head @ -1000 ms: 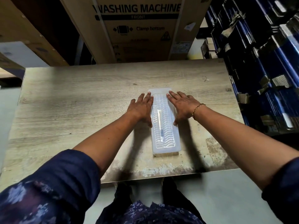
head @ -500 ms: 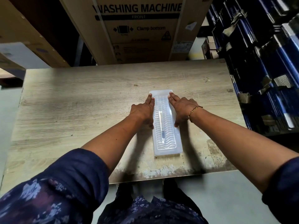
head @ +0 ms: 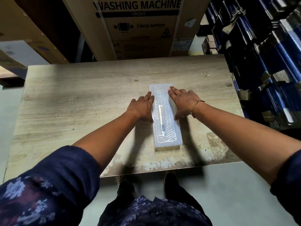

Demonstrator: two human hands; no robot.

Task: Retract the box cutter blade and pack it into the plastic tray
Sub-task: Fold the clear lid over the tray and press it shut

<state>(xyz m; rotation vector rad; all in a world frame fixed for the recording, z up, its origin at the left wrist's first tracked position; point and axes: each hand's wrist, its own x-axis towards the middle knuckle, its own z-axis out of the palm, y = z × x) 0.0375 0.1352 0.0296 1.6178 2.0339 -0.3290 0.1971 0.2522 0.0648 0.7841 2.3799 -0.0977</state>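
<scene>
A long clear plastic tray [head: 167, 141] lies lengthwise on the wooden table [head: 73, 101], right of its middle. Inside it, under the ribbed clear cover, the slim box cutter [head: 161, 118] shows through; its blade cannot be made out. My left hand [head: 142, 107] lies flat against the tray's left flange, fingers stretched forward. Along the right flange rests my right hand [head: 184, 101], also flat, with a gold bracelet at the wrist. Both palms press on the tray's edges; neither hand grips anything.
A large cardboard box [head: 138, 26] marked "WASHING MACHINE" stands behind the table. Stacked blue and black packs [head: 263, 54] rise along the right side, close to the table's right edge. More cardboard [head: 24, 30] sits at the far left. The table's near edge is worn.
Both hands have slid forward along the tray's flanges toward its far end. The tray itself has stayed in place.
</scene>
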